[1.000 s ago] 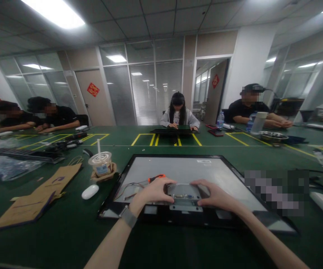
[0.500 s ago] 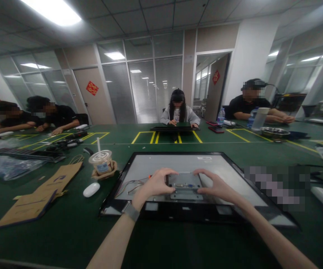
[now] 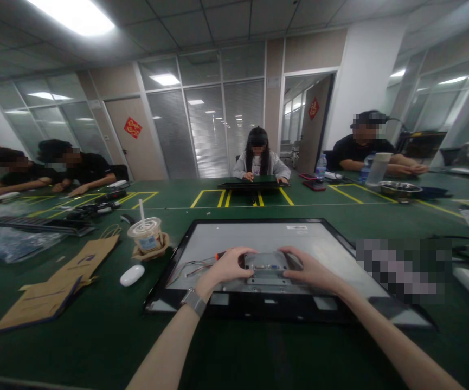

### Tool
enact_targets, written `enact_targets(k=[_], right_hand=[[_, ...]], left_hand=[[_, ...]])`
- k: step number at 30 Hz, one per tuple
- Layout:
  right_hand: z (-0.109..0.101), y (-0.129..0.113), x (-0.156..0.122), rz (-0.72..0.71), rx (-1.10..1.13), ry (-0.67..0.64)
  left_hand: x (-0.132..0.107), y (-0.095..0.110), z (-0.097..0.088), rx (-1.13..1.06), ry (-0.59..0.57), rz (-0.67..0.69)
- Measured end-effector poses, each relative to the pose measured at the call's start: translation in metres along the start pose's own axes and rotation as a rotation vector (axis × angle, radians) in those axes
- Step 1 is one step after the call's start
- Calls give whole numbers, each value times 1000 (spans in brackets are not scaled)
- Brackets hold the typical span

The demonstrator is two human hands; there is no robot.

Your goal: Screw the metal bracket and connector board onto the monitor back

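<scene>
A display panel point(image 3: 222, 238) with a black frame lies back side up on the green table in front of me. Over its middle is a grey metal bracket point(image 3: 267, 261) with a row of ports, one of them blue. My left hand point(image 3: 230, 265) grips the bracket's left edge between thumb and fingers. On the opposite edge, my right hand point(image 3: 309, 268) holds it the same way. Whether the bracket rests on the panel or is slightly lifted, I cannot tell. Thin wires point(image 3: 191, 266) and a small orange-red piece point(image 3: 219, 255) lie beside my left hand.
To the left are an iced drink cup point(image 3: 148, 235), a white computer mouse point(image 3: 132, 275) and a brown paper bag point(image 3: 69, 276). A metal bowl point(image 3: 400, 189) and a bottle point(image 3: 378, 170) stand at the back right. Several people sit around the table, one facing me behind a dark panel point(image 3: 254, 185).
The bracket's visible upper face looks a little flatter, and my right hand has shifted slightly left with it. Both hands keep their hold.
</scene>
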State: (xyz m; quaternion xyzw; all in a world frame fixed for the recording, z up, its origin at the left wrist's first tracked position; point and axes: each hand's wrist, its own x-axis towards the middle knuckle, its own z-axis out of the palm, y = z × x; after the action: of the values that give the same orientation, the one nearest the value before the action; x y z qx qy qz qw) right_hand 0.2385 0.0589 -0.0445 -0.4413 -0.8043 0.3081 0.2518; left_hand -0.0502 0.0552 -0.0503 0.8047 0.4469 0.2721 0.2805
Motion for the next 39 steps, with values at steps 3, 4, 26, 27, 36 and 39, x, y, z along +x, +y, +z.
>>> enact_targets(k=[3,4,26,27,36,39], right_hand=[[1,3,0,2,3,2],[1,3,0,1,8,3],[-9,-22,-18,10,9,-17],[-8,-22,-19,11,12,-22],[-6,-21,-18,13,-16,-31],[-7,-22,-19,25,-30,-43]], left_hand=[[-1,2,-2,26,0,-9],[-2,4,-3,29,-2,-13],[-19,30,-14,119,-33,62],[-20,30,-13,121,-34,67],[-23,31,-10,122,-59,35],[-23,34,-16,120,-31,10]])
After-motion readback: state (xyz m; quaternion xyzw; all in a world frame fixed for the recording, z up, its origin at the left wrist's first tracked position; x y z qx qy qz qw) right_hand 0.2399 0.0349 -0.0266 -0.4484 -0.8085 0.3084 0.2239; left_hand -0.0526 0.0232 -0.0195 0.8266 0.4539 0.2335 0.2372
